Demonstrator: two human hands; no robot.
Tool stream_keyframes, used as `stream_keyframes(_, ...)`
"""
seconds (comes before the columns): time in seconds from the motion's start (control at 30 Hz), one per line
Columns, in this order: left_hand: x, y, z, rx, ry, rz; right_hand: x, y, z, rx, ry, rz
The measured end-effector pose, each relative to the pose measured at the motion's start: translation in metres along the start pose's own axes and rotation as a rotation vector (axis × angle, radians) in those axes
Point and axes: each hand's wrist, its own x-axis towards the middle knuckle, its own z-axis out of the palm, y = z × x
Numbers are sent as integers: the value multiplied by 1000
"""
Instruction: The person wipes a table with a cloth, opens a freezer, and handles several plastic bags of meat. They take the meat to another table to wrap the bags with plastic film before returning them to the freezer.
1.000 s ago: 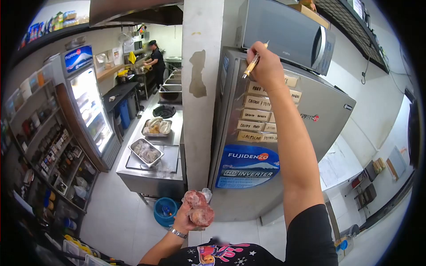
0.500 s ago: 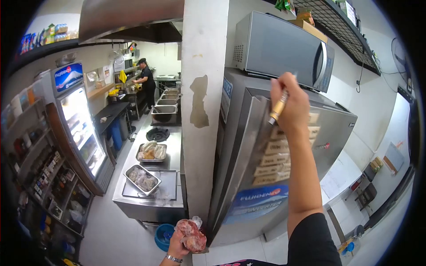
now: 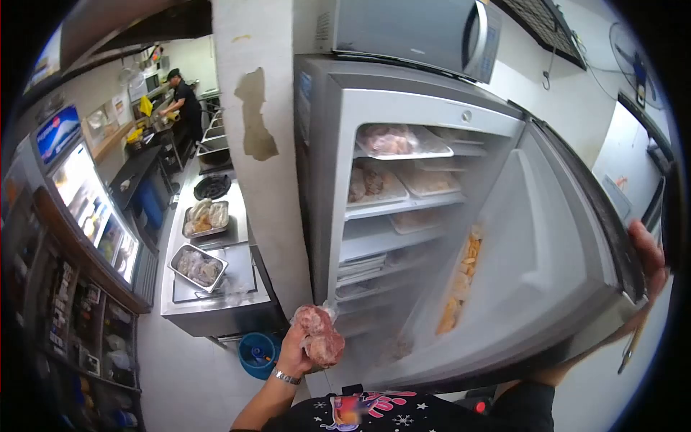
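My left hand (image 3: 294, 354) grips raw red meat (image 3: 322, 337) in clear plastic, two lumps held low in front of my body. My right hand (image 3: 650, 252) is at the far right, fingers curled over the outer edge of the upright freezer's door (image 3: 554, 237). The door stands wide open towards me. Inside the freezer (image 3: 327, 180), trays of packed meat (image 3: 389, 140) sit on the upper shelves, and lower shelves are partly veiled by cold mist. A pack of yellow-orange food (image 3: 461, 281) stands along the door's inner side.
A microwave (image 3: 410, 36) sits on top of the freezer. To the left, a steel counter (image 3: 216, 306) carries metal pans of bagged food (image 3: 198, 266). A blue bucket (image 3: 258, 354) is on the floor. A person (image 3: 186, 108) works farther back, near a lit display fridge (image 3: 93, 209).
The freezer door has swung from shut to wide open. My right hand has moved from above the door's top edge to its outer edge at right. The view has turned right; the meat stays held.
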Motion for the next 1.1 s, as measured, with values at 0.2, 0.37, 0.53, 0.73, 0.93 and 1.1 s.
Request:
stream_keyframes(0.2,22,-10,34,83,-174,-121,-24,27,-139,-699,-37,-141)
stream_keyframes(0.37,47,-21,54,88,-308,-180,-35,28,-163,-629,237,-23)
stream_keyframes(0.53,68,-29,87,180,-351,-162,-90,-1,-129,-386,235,-134)
stream_keyframes(0.73,78,-51,147,339,-349,-87,-133,17,76,101,-804,232)
stream_keyframes(0.93,116,-52,191,532,-389,70,-126,81,115,361,-861,423)
stream_keyframes(1.1,152,-41,221,205,-347,8,-98,125,159,702,-387,632)
